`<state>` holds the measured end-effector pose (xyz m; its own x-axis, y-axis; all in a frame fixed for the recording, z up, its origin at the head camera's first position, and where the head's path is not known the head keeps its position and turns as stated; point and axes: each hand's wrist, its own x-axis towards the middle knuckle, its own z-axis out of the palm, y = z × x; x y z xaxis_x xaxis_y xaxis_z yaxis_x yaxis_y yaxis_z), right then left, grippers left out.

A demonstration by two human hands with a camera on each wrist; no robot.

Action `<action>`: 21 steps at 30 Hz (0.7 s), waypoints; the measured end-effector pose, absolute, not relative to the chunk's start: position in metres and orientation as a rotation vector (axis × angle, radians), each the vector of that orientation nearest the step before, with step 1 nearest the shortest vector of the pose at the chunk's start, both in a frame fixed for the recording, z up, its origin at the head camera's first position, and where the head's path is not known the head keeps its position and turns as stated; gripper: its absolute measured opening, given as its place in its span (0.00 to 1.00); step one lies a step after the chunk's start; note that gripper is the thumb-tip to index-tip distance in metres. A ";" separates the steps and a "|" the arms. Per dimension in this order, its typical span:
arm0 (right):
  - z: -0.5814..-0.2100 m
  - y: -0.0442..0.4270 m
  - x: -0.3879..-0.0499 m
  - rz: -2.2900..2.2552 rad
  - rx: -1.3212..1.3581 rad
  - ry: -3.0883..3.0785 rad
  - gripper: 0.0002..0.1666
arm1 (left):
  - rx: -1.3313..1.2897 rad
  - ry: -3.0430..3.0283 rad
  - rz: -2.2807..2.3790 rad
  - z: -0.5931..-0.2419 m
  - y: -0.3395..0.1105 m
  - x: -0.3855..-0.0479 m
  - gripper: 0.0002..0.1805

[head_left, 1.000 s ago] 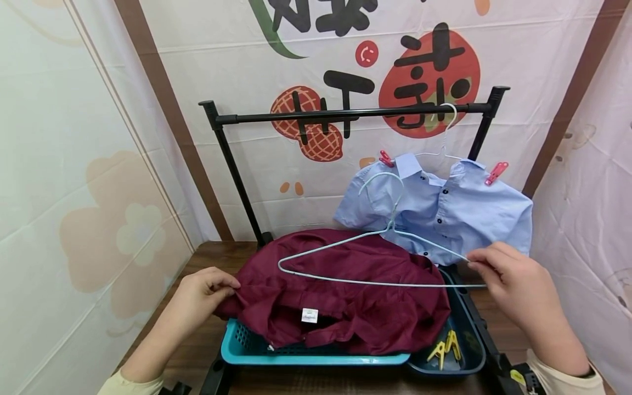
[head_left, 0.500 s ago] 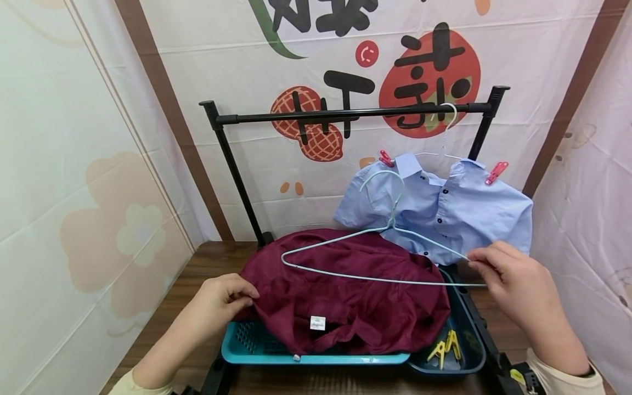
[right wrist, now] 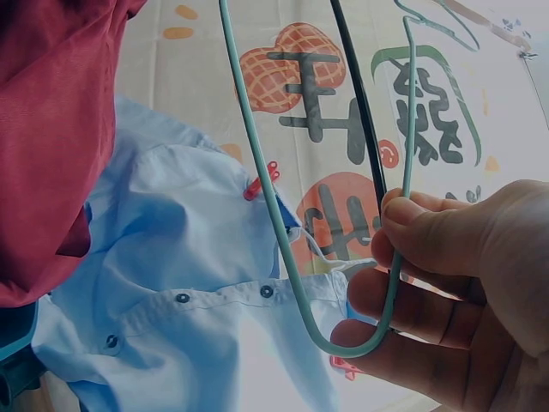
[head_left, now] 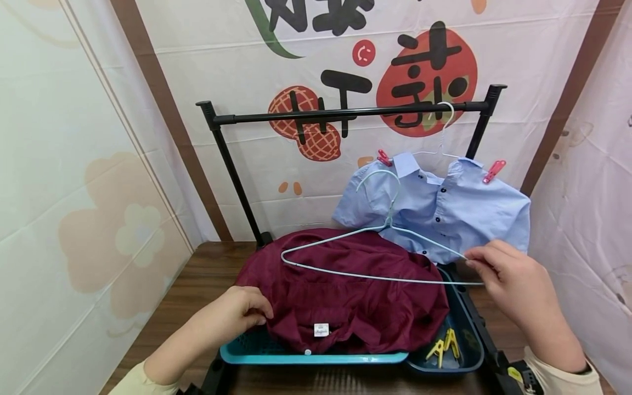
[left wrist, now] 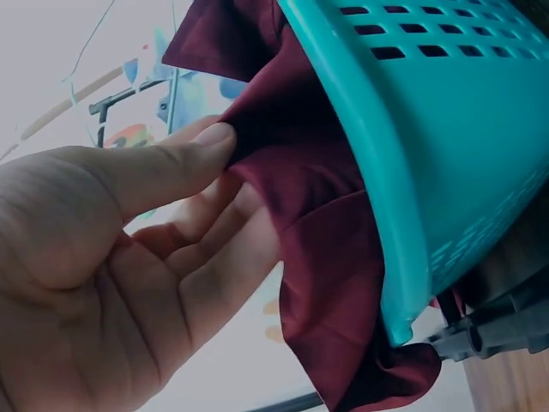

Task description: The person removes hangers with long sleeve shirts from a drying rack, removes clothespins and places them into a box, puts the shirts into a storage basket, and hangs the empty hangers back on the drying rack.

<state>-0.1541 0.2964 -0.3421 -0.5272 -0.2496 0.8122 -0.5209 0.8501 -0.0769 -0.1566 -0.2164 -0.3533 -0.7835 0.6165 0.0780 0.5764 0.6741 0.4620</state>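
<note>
A maroon shirt with a white label lies bunched over a turquoise basket. My left hand pinches its left edge; in the left wrist view the thumb and fingers hold a fold of the maroon cloth beside the basket wall. My right hand pinches the right end of a pale green wire clothes hanger, which is held above the shirt with its hook up. In the right wrist view the hanger's rounded corner rests against the fingers.
A black rack stands behind. From its bar hangs a light blue shirt on a white hanger, with red clothespins at its shoulders. Yellow clothespins lie in a dark blue basket at the right.
My left hand has moved right and down along the maroon shirt's left side, drawing its edge inward. The white label has shifted right. My right hand and the hanger have barely moved.
</note>
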 end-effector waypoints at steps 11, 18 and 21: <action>-0.343 0.296 -0.155 0.389 0.545 -2.153 0.16 | 1.052 2.682 0.642 -0.355 -0.215 -0.161 0.11; -0.344 0.296 -0.156 0.393 0.542 -2.157 0.16 | 0.983 2.649 0.659 -0.348 -0.217 -0.166 0.07; -0.344 0.296 -0.156 0.391 0.540 -2.158 0.16 | 0.950 2.665 0.651 -0.344 -0.219 -0.168 0.07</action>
<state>-0.1557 0.2956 -0.3436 -0.5411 -0.2400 0.8059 -0.5074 0.8575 -0.0853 -0.1677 -0.2190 -0.3438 -0.7603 0.6455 -0.0725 0.5395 0.6896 0.4831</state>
